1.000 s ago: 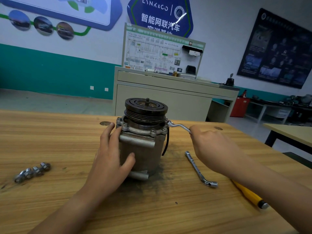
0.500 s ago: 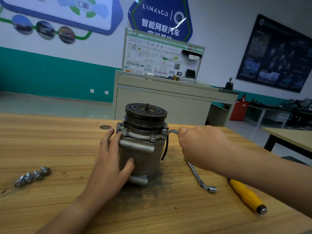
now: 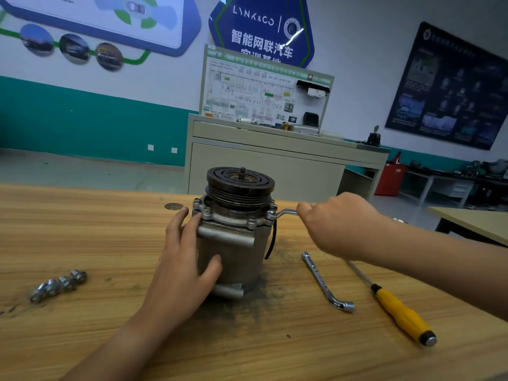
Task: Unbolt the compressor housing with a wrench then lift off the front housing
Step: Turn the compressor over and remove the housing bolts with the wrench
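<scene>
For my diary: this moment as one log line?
left hand: holds compressor | right hand: grips wrench on flange bolt | front housing: on

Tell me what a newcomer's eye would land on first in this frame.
The upright compressor mid-table draws the eye first: the left hand holds its body while the right hand grips a wrench set on its flange at the right. A row of loose bolts lies to the left; an L-shaped socket wrench and a yellow-handled screwdriver lie to the right.
</scene>
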A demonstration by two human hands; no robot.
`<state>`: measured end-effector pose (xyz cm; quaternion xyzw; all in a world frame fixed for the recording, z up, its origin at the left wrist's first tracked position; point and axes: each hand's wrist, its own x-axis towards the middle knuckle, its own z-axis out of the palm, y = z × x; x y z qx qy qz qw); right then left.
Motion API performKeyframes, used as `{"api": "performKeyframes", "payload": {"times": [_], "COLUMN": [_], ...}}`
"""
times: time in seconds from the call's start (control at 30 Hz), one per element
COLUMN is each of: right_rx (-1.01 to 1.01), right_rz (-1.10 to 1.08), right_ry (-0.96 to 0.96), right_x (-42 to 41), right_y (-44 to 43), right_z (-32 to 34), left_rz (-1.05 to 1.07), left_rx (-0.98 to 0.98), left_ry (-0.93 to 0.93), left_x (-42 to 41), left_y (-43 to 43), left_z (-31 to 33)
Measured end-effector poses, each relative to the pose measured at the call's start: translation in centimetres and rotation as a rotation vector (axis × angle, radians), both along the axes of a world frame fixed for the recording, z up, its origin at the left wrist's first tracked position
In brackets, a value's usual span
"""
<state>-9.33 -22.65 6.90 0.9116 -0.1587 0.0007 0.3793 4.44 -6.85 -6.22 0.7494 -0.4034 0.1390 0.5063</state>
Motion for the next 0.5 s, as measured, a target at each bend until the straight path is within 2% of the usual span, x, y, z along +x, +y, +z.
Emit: {"api": "performKeyframes", "payload": {"times": [0.1, 0.4, 0.43, 0.5], "right_rx": [-0.057, 0.122, 0.178, 0.417], "right_rz": [0.005, 0.245, 0.244, 0.197], "right_ry": [-0.002, -0.334, -0.416, -0.700], "right_x": [1.5, 6.2, 5.9, 4.7], "right_y": [-1.8, -5.2, -5.3, -5.2], "right_z": [-0.1, -2.8, -3.0, -3.3], "left_rz": [-0.002, -0.002, -0.002, 0.004], "left_rx": [-0.011, 0.007, 0.004, 0.002], "left_ry": [-0.005, -0.004, -0.005, -0.005], "left_x": [0.1, 0.2, 0.2, 0.2], "left_y": [-0.1, -0.1, -0.1, -0.1], "left_z": [-0.1, 0.1, 0.1, 0.2]}}
